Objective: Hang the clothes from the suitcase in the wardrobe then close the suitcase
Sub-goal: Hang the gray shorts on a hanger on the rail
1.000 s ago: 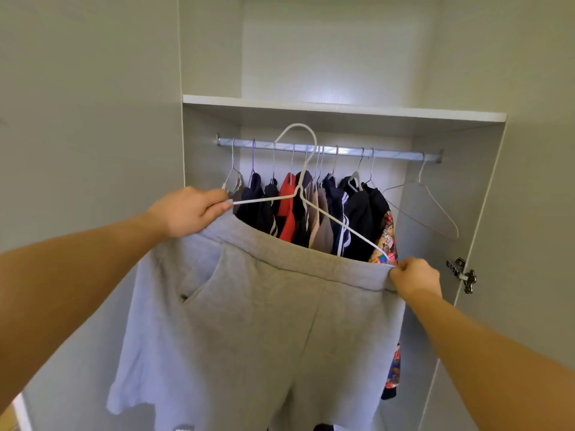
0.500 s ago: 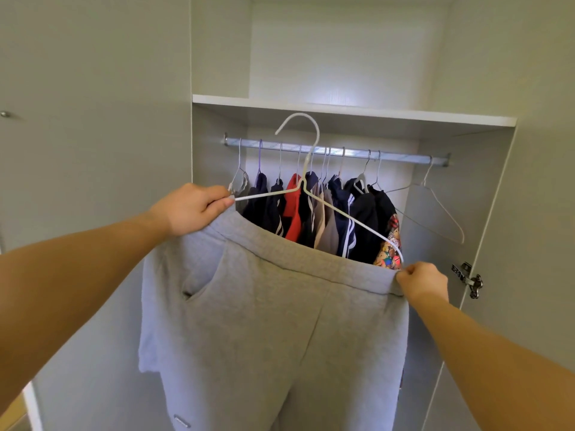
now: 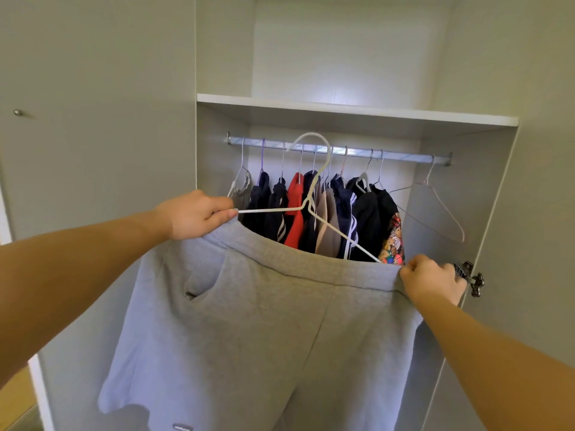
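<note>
L fingers [image 3: 224, 213] curl round the L corner of the waistband of the grey sweatpants [image 3: 264, 321] and the L end of a white wire hanger [image 3: 267, 209], gripping both together. The L hand [image 3: 193, 214] is knuckles-up, arm extended from lower L. R fingers [image 3: 411, 267] are closed in a pinch on the R corner of the same waistband. The R hand [image 3: 432, 279] sits lower than the L, so the waistband slopes down to the R. The hanger's R arm runs down behind the waistband toward the R hand; its end is hidden by cloth. The hanger's hook overlaps the rail [image 3: 398, 155] in view, approx. ctr-L; contact w/ the rail cannot be told. The sweatpants hang spread btwn the two hands, front pocket visible at L, legs dropping out of frame at the bottom, held in front of the open wardrobe [image 3: 224, 57]. Behind them, on the rail: a row of hung garments, incl. a red one [image 3: 294, 213], several dark ones w/ white stripes, and a patterned one [image 3: 393, 241] at the R end. A bare wire hanger [image 3: 430, 169] hangs apart at far R. A shelf [image 3: 342, 108] spans just above the rail. A metal hinge [image 3: 473, 278] sits just R of the R hand. The closed door at L carries a small knob [image 3: 18, 112].
</note>
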### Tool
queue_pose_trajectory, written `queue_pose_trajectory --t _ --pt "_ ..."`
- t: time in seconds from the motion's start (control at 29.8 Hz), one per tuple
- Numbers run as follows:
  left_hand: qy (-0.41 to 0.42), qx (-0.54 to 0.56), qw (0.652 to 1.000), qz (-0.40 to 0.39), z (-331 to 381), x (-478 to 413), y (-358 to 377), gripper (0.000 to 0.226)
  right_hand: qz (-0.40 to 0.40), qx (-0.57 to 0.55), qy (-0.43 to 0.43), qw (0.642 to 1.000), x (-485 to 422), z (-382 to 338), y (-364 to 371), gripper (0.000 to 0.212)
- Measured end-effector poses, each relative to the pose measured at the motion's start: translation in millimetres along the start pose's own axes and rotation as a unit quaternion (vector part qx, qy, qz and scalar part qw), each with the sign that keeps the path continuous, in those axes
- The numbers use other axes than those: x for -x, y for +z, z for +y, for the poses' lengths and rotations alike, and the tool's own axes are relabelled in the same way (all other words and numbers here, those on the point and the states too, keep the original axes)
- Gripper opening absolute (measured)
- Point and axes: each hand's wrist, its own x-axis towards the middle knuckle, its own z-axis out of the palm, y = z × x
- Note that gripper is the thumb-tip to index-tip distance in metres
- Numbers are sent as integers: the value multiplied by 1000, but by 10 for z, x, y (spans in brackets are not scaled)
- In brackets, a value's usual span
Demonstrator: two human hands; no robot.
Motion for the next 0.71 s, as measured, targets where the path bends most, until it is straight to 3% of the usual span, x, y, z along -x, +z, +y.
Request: queue_pose_trajectory --t 0.13,0.2,0.3,0.44,0.5,0.6,0.64,0.71 --pt "-61 62 988 130 37 -68 -6 31 -28 -21 -29 999 15 -29 4 12" --pt "-84 113 973 183 85 -117 -1 36 -79 -85 -56 992 19 -57 1 14" --pt "-92 126 969 192 137 -180 -32 39 -184 -130 -54 973 43 -56 -27 25" --pt "-90 114 973 182 137 -200 -118 36 -285 -162 -27 944 106 3 -57 22" --pt "-90 110 973 184 146 -207 -136 35 -335 -203 23 920 95 35 -28 38" --pt "-92 114 970 194 179 -226 -141 37 -383 -182 19 906 -9 140 168 105" --pt "-95 120 966 209 199 -236 -144 37 -411 -160 13 897 29 120 183 105" --pt "-100 139 954 245 245 -267 -165 34 -467 -59 -11 882 143 76 174 62"
